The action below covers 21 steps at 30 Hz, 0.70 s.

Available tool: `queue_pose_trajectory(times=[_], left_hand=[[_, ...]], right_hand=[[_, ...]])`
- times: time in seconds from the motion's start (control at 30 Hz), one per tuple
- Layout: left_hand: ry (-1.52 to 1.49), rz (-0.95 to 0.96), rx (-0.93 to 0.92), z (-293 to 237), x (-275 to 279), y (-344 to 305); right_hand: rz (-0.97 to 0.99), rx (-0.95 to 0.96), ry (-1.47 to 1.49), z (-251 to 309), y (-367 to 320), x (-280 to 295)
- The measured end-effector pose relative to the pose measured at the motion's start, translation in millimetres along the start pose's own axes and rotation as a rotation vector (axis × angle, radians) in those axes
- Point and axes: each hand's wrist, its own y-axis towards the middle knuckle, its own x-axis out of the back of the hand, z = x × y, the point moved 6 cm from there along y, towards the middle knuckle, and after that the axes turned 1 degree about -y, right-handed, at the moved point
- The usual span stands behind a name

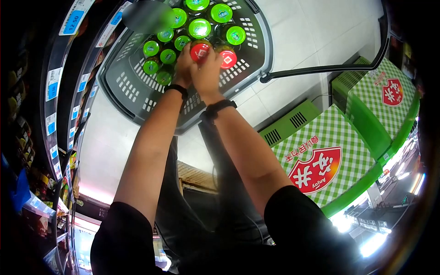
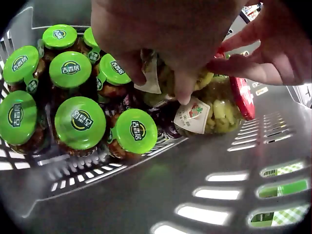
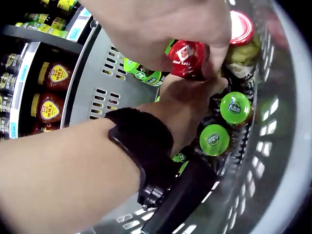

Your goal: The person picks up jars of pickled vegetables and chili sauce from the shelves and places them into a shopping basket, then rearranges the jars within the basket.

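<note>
A pickle jar with a red lid (image 1: 200, 52) is held between both hands over the basket's near side. My left hand (image 1: 184, 68) grips its left side, and my right hand (image 1: 207, 77) holds it from the right, fingers bent at the lid. In the right wrist view, the right hand (image 3: 170, 36) arches over the red lid (image 3: 186, 58), with the left hand below it. A second red-lidded jar (image 1: 228, 59) of yellow-green pickles lies tilted beside them, its white label (image 2: 193, 115) showing. Several green-lidded jars (image 1: 199, 28) of dark contents stand in the grey basket (image 1: 124, 94).
The basket's black handle (image 1: 321, 69) swings out to the right. Shelves with blue price tags (image 1: 53, 83) line the left side. Green-checked freezer chests (image 1: 327, 160) stand to the right. Pale floor tiles (image 1: 302, 41) surround the basket.
</note>
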Motion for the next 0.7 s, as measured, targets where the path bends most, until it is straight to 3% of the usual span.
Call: queue_pose_trajectory(times=[0.13,0.33,0.53,0.57,0.63,0.67,0.7], left_hand=[[-0.008,0.005,0.014,10,-1,1],[0.052,-0.029,0.142,14,2,2],[0.198,0.054,0.252,15,22,-20],[0.191,0.043,0.254,10,30,-30],[0.228,0.008,0.278,-2,46,-48],[0.160,0.084,0.299,-10,56,-61],[0.141,0.064,0.267,-1,60,-77]], right_hand=[[0.016,0.089,-0.046,-2,4,1],[0.045,0.039,-0.061,5,2,9],[0.002,0.157,-0.093,11,-5,32],[-0.090,0.215,-0.074,14,-9,41],[0.037,0.050,0.064,14,-16,53],[0.105,-0.024,0.137,22,-21,59],[0.046,0.027,0.149,42,-29,72]])
